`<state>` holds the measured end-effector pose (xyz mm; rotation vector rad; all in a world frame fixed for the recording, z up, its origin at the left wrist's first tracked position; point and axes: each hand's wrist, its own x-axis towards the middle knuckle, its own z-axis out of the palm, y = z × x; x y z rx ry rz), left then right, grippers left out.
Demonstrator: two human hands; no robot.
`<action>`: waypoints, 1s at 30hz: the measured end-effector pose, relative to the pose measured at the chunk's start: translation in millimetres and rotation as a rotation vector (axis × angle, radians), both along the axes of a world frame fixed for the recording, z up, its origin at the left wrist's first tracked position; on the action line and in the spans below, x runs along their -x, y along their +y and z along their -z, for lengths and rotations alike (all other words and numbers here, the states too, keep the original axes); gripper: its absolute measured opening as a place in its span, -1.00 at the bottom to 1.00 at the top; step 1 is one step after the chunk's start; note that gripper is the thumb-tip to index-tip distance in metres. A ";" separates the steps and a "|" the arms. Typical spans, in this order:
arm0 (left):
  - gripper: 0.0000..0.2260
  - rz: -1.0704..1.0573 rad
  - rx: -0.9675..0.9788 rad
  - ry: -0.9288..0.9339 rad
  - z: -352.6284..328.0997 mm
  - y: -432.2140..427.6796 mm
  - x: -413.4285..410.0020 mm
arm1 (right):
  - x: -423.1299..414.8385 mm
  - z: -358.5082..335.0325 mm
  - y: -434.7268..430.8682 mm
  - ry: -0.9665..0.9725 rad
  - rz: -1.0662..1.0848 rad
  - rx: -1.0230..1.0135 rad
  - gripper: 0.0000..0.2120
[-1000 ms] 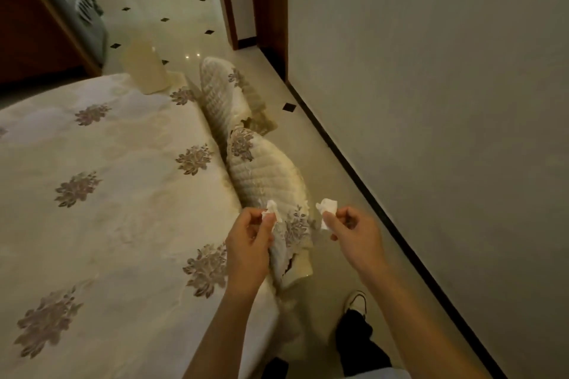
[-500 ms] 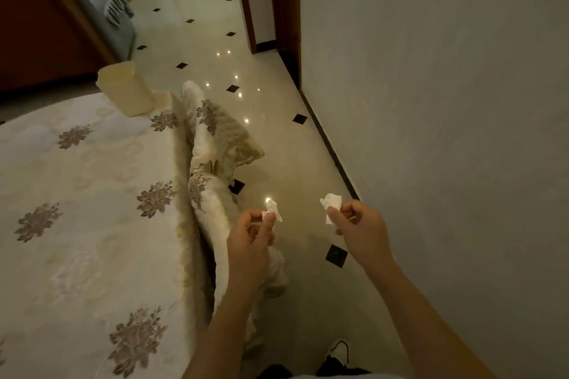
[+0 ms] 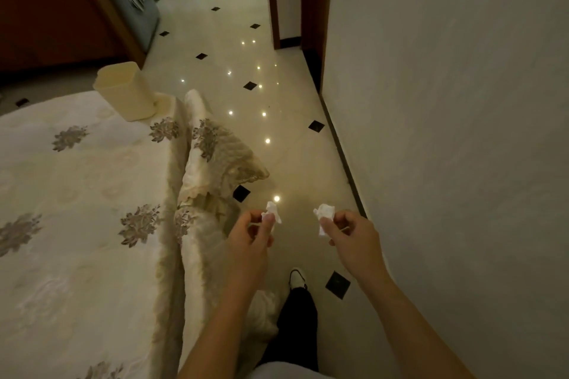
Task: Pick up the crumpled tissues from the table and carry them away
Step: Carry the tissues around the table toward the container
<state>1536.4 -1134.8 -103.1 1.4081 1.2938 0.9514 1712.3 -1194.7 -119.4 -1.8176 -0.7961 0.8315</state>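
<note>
cream embroidered cloth with grey-brown flower sprays covers the table [image 3: 77, 209] that fills the left of the head view, its quilted, lace-edged skirt [image 3: 215, 163] spilling off the near corner onto the floor. glossy pale floor tiles [image 3: 215, 49] with small black diamond insets run up the middle, dotted with bright reflections of ceiling lights. a plain grey-white wall [image 3: 446, 132] with a dark skirting strip takes the whole right side, broken further up by a dark wooden door frame [image 3: 314, 9]. a cream plastic bin [image 3: 126, 91] stands upright at the far end of the table, by its corner. below the arms, a dark trouser leg [image 3: 297, 326] and a white shoe [image 3: 297, 277] show on the tiles. both bare forearms reach forward over the floor, clear of the table edge. the left hand [image 3: 251, 240] pinches a small crumpled white tissue [image 3: 272, 212] between thumb and fingertips, the paper sticking up above them. the right hand [image 3: 351, 237] pinches a second crumpled tissue [image 3: 324, 217] the same way, fingers curled in narrow around it. the two tissues hang in the air near each other, apart, level with one another and off the table.
</note>
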 end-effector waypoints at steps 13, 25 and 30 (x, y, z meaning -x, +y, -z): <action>-0.86 -0.055 -0.104 -0.041 -20.6 237.2 -55.8 | -56.1 -29.1 247.1 -0.050 -0.082 -0.038 -0.83; -0.85 -0.172 -0.064 0.000 -4.8 390.0 -86.9 | -90.8 -14.1 418.4 -0.023 -0.211 -0.004 -0.83; -0.84 -0.241 -0.074 -0.022 -4.4 466.4 -111.0 | -117.2 -14.6 512.6 -0.024 -0.308 -0.025 -0.83</action>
